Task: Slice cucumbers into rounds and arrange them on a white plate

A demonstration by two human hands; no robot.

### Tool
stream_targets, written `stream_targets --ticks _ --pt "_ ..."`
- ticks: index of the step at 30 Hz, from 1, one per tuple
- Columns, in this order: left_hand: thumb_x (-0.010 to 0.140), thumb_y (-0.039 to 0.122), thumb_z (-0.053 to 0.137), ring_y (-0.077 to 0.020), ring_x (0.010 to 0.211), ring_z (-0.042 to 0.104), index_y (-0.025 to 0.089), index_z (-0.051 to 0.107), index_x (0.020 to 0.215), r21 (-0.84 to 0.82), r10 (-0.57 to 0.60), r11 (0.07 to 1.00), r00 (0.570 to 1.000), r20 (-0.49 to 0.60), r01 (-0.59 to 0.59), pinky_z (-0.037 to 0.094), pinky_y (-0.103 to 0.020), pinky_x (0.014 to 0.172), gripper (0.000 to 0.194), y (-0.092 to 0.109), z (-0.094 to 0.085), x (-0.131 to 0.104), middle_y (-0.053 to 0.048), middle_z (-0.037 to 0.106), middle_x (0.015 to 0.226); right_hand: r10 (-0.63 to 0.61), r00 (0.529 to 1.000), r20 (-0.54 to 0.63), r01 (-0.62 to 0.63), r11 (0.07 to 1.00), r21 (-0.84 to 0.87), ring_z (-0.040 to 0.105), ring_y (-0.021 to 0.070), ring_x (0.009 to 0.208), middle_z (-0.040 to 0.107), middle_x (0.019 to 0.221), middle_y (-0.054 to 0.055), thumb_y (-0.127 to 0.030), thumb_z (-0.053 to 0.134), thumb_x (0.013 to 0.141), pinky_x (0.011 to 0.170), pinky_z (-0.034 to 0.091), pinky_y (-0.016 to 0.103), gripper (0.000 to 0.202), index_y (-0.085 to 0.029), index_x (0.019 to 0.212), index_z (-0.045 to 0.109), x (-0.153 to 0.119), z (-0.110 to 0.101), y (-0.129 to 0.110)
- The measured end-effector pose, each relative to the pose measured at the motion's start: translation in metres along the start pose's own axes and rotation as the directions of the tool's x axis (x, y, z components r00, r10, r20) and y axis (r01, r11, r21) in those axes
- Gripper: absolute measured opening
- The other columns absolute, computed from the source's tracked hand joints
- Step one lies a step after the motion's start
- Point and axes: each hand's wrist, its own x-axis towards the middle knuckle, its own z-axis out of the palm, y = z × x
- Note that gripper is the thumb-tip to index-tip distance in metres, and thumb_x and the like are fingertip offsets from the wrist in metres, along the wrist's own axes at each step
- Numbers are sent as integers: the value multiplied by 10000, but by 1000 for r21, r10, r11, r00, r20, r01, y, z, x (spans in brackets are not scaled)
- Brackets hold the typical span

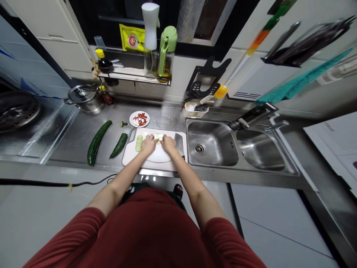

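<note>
Both hands meet over a white plate (158, 155) that rests on a pale cutting board (128, 158). My left hand (148, 144) and my right hand (169, 143) have their fingers closed on pale green cucumber slices (159, 138) near the plate's far side. A row of overlapping cucumber slices (138, 143) lies on the board left of my left hand. Beside my right hand, a knife (179, 143) lies flat on the board. A shorter cucumber (119, 145) and a long whole cucumber (99, 143) are on the steel counter to the left.
Behind the board stands a small plate of chopped red pieces (140, 119), with cucumber ends (124, 124) beside it. A lidded pot (86, 99) is at the back left. On the right is a double sink (213, 143) with a faucet (255, 116). Bottles (166, 56) stand on a wall shelf.
</note>
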Motion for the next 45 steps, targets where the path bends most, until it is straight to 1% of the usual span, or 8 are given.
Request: stream_targets --ticks 5,10,16,21,28,31,36,45 --pt "940 289 358 -245 1085 394 326 625 1182 -7 -6 1000 999 33 6 413 -327 797 363 2 -4 0 -97 487 1109 11 1000 7 -11 1000 3 618 229 994 661 1041 107 -368 503 922 783 443 294 276 -201 1141 532 -2 -1 -4" --pt "929 269 378 -232 1067 409 333 636 1178 -21 -24 999 999 48 25 411 -324 809 365 0 -5 2 -88 519 1076 16 1000 -3 -16 1000 14 620 228 987 662 1042 109 -370 489 929 777 440 293 268 -199 1129 537 -3 0 -4" --pt "907 248 415 -235 1037 435 301 678 1097 -13 -4 1000 1000 13 4 412 -326 777 330 -1 -4 7 -86 559 1023 36 999 -23 -35 998 50 617 218 993 662 1056 93 -385 450 945 778 431 278 261 -214 1117 545 -11 -1 0" --pt "901 226 428 -233 1051 437 283 647 1142 -15 4 1000 999 -33 -4 408 -325 790 331 0 1 5 -82 578 1040 41 999 -11 -40 997 70 618 214 988 664 1047 84 -379 447 945 778 425 269 255 -216 1117 541 -18 -4 3" --pt "913 254 415 -246 1062 434 287 659 1105 -15 4 1000 1000 -29 -4 408 -332 781 312 0 5 2 -91 566 1054 12 1000 -23 -11 999 47 620 223 980 665 1047 89 -360 455 939 775 432 284 273 -225 1170 512 -21 -1 -2" --pt "916 257 409 -248 1063 431 294 659 1102 -17 6 1000 1000 -22 -6 413 -336 782 314 0 4 2 -93 563 1053 -3 1000 -30 3 1000 26 614 225 1001 661 1075 90 -348 440 946 789 435 289 292 -241 1210 507 -21 -1 -5" --pt "911 241 412 -245 1079 424 300 659 1102 -12 -10 1000 1000 8 10 421 -338 801 319 1 1 3 -94 557 1066 -36 999 -4 36 999 13 599 204 1043 651 1124 77 -340 418 960 832 426 278 334 -275 1280 487 -22 -3 -8" --pt "903 231 422 -236 1060 436 287 669 1100 -31 -4 1000 1000 -20 3 432 -331 798 321 0 -1 2 -88 578 1051 -57 998 -31 57 998 0 613 220 1011 664 1092 78 -341 406 960 807 435 288 324 -267 1254 521 -23 -7 -9"
